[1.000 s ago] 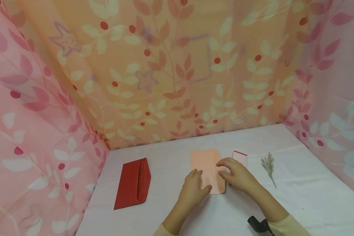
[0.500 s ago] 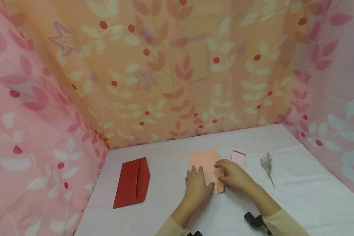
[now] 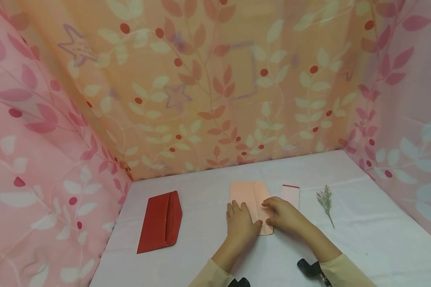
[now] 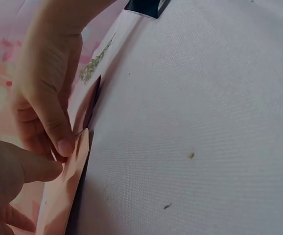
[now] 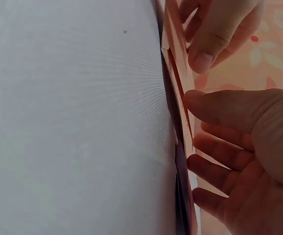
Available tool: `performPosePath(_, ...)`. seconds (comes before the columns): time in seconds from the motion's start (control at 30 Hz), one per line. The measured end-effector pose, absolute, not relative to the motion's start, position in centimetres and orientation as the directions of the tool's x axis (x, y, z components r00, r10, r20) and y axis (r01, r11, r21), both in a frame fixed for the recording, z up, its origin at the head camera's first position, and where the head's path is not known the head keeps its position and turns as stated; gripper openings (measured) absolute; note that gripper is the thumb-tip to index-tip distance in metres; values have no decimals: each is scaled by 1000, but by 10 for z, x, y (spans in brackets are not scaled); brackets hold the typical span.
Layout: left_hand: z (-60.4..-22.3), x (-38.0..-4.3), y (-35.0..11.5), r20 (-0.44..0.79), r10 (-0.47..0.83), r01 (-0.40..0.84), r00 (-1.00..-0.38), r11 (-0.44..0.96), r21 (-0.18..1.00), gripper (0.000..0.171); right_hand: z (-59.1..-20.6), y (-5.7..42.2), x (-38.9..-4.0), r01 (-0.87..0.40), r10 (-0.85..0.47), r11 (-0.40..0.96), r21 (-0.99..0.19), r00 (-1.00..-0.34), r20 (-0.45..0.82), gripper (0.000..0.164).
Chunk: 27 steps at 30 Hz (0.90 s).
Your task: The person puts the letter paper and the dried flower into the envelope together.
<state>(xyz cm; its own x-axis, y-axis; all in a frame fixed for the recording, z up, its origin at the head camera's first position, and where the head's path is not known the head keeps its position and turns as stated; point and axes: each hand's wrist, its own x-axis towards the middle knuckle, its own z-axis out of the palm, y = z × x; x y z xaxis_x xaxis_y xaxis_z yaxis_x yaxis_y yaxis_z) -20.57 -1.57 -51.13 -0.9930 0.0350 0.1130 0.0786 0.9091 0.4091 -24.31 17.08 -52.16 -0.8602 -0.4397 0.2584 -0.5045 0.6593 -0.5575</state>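
A peach envelope lies on the white-covered table, its flap side toward the right. My left hand rests on its left part with fingers spread and thumb extended. At the flap side, the loosely bent fingers of my right hand touch the envelope; the thumb is apart from them. In the right wrist view the right thumb and fingertips meet the peach paper, and a narrow gap shows along its edge. The left wrist view has both thumbs close together over the envelope.
To the left lies a red envelope with its flap side facing right. A pale card with a red top edge is partly hidden behind the right hand. Further right is a dried sprig. Patterned curtains surround the table.
My left hand has moved slightly right and flattened onto the peach envelope, fingers spreading. My right hand has shifted slightly down at the flap side, showing more of the pale card.
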Motion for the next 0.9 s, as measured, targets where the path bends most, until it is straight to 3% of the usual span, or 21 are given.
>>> performPosePath(0.23, -516, -208, -17, 95, 11, 49, -995, 908, 416, 87, -534, 174, -249, -488, -461, 672, -557, -864, 201, 56)
performPosePath(0.5, -519, -211, -12, 77, -12, 27, -997, 873, 487, 95, -538, 178, -250, -529, -478, 674, -515, -844, 242, 51)
performPosePath(0.9, -522, -214, -6, 97, -69, -14, -993, 876, 483, 95, -544, 182, -255, -530, -474, 652, -542, -843, 254, 52)
